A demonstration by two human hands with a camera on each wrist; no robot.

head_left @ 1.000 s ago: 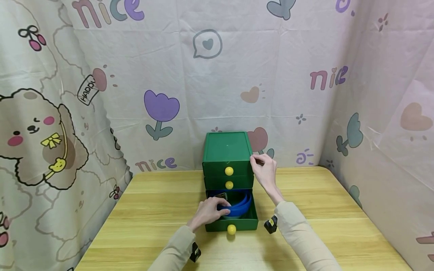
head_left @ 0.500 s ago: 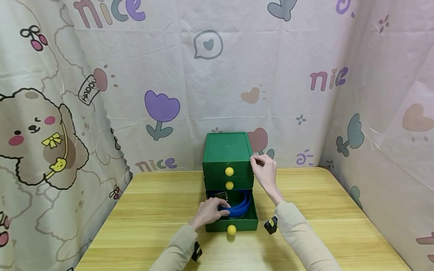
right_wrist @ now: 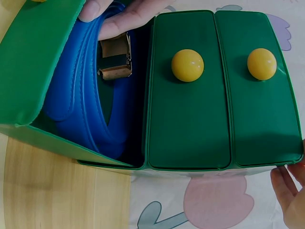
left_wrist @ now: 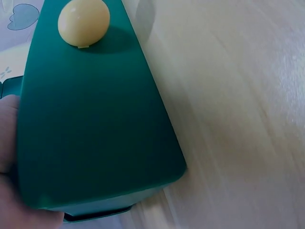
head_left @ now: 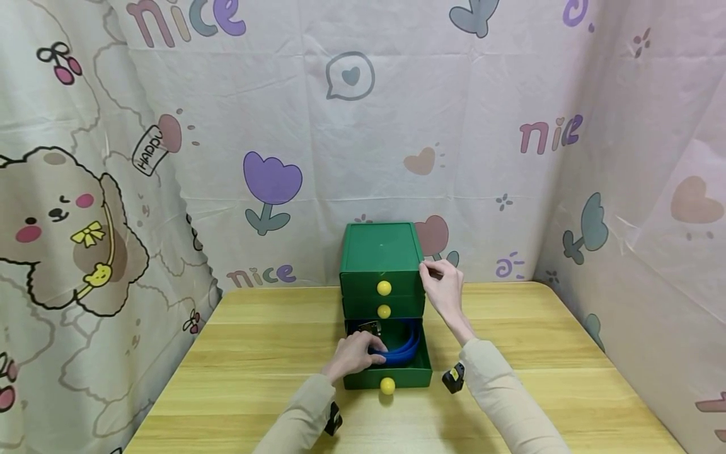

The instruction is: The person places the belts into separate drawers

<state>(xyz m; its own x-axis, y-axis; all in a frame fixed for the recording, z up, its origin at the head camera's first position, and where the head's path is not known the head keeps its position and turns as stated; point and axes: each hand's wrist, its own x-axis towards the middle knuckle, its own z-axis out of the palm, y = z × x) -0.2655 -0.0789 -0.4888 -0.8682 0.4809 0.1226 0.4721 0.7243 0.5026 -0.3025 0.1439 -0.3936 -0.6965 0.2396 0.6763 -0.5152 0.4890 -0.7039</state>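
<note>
A coiled blue belt (head_left: pixel 399 354) with a metal buckle (right_wrist: pixel 115 56) lies inside the pulled-out bottom drawer (head_left: pixel 416 377) of a small green drawer cabinet (head_left: pixel 381 247). My left hand (head_left: pixel 353 354) reaches over the drawer's left side and pinches the coil between thumb and fingers. In the right wrist view, the thumb and fingers (right_wrist: pixel 125 20) meet the belt near the drawer front. My right hand (head_left: pixel 443 287) grips the cabinet's upper right front corner with its fingertips. From the left wrist, the drawer front hides the belt.
The two upper drawers are closed, each with a yellow round knob (head_left: pixel 384 288). Another yellow knob (head_left: pixel 387 386) sticks out from the bottom drawer's front. The cabinet stands at the back of a wooden table (head_left: pixel 255 366), before a printed curtain (head_left: pixel 363 126).
The belt has sunk lower into the drawer, and its coil sits flatter. My left hand has shifted slightly to the right with it. The right hand keeps its place on the cabinet corner.
</note>
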